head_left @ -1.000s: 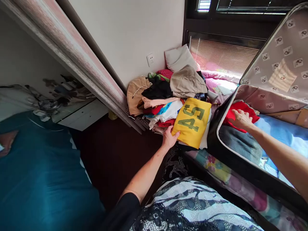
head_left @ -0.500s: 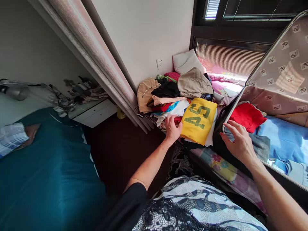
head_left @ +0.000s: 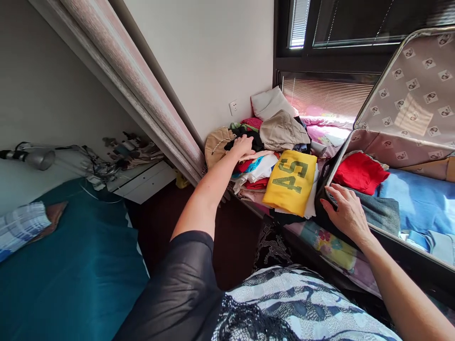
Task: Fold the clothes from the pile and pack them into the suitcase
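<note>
My left hand point(head_left: 243, 146) lies on the clothes pile, its fingers over a black garment point(head_left: 256, 141) and its thumb apart, by a peach-coloured cloth point(head_left: 261, 155). Nothing is lifted in it. A folded yellow shirt with green digits point(head_left: 292, 182) lies to its right, on top of white cloth. To the left is a tan garment with a drawstring point(head_left: 216, 144). My right hand point(head_left: 347, 213) is open, fingers spread at the near rim of an open suitcase point(head_left: 332, 173). Inside the case are red cloth point(head_left: 360, 173), dark grey cloth point(head_left: 381, 211) and blue cloth point(head_left: 417, 199).
Beige trousers point(head_left: 284, 130) and a pale cushion point(head_left: 272, 103) lie at the back against the wall. The suitcase lid point(head_left: 415, 85) stands raised on the right. A curtain point(head_left: 152, 99) hangs at left, beyond it a bed with a teal sheet point(head_left: 71, 265) and a white drawer cabinet point(head_left: 145, 182).
My left hand has moved up and away from beside the yellow shirt onto the black garment. My right hand stays by the suitcase rim. The view has shifted slightly.
</note>
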`<state>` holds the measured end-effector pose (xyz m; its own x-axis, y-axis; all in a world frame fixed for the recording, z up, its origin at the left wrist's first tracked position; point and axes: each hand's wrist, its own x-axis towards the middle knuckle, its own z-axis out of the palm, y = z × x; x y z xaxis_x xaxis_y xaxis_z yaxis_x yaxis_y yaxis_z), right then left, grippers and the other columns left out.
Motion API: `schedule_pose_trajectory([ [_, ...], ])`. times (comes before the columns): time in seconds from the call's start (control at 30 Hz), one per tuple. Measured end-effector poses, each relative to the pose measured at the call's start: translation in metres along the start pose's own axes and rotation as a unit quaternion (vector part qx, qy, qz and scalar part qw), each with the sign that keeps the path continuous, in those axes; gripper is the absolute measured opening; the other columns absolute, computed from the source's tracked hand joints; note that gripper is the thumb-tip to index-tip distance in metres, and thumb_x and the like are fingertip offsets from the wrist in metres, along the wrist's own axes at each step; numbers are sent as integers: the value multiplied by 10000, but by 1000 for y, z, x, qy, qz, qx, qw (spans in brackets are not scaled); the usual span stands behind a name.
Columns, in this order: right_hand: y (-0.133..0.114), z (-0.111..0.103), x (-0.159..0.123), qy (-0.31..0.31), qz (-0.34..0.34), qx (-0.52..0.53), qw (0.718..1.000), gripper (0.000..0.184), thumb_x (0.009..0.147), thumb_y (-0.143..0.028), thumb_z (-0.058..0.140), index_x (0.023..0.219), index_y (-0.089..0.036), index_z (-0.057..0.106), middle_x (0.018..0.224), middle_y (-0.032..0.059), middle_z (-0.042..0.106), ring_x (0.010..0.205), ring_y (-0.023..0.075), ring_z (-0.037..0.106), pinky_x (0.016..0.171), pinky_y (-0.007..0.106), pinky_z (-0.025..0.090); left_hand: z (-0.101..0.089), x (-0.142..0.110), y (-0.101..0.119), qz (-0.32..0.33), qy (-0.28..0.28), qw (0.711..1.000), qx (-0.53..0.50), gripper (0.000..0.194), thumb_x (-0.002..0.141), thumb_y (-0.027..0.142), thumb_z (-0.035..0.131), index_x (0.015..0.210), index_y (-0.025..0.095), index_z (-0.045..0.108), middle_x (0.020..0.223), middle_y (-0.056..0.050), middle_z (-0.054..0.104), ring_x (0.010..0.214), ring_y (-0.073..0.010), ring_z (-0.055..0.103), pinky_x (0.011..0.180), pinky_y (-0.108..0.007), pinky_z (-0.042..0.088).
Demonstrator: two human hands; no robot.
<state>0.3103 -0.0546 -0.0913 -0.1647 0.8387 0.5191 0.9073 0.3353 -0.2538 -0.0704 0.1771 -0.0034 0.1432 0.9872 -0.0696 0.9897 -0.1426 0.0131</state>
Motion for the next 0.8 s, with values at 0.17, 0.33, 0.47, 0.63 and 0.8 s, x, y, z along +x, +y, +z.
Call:
schedule_pose_trajectory([
  [0.17, 0, -1, -1, -4, -7, -2, 1000, 390, 1043, -416, 544, 1362, -268, 711, 1388, 141, 705, 1173, 349, 659, 994, 568, 569, 8, 28, -8, 9, -64, 998, 15, 885, 893, 305, 801, 1713, 259, 471, 1664, -240, 489, 1437, -435, 570, 1170, -520, 475],
  [0.33, 0, 0, -1, -5, -4, 4, 1000, 388, 1033, -402, 552, 1356, -265, 718, 1389, 143, 696, 1175, 346, 651, 999, 557, 578, 4, 46, -19, 9, -18, 1000, 19, 468, 1054, 232, 588, 1496, 131, 703, 1473, -199, 694, 1379, -323, 637, 1160, -386, 474],
  [0.47, -1, -1, -1, -5, -9, -2, 1000, 380, 1041, -399, 546, 1339, -247, 726, 1395, 150, 695, 1176, 347, 653, 997, 555, 596, -11, 52, -31, -11, -12, 1000, 26, 444, 1111, 245, 529, 1441, -11, 678, 1456, -231, 697, 1346, -273, 643, 1132, -307, 455],
  [0.63, -3, -2, -1, -11, -9, -8, 1000, 381, 1036, -384, 559, 1354, -264, 732, 1396, 142, 695, 1194, 350, 658, 994, 562, 614, -22, 43, -33, -3, -27, 999, 27, 464, 1079, 328, 628, 1413, 16, 711, 1416, -211, 727, 1314, -277, 669, 1074, -268, 470],
  [0.8, -3, -2, -1, -18, -13, -14, 1000, 368, 1049, -408, 547, 1324, -258, 741, 1403, 135, 692, 1172, 335, 674, 998, 529, 619, -11, 19, -16, 54, -101, 993, -3, 958, 785, 585, 918, 1590, 170, 605, 1643, -227, 557, 1479, -414, 551, 1188, -406, 448],
])
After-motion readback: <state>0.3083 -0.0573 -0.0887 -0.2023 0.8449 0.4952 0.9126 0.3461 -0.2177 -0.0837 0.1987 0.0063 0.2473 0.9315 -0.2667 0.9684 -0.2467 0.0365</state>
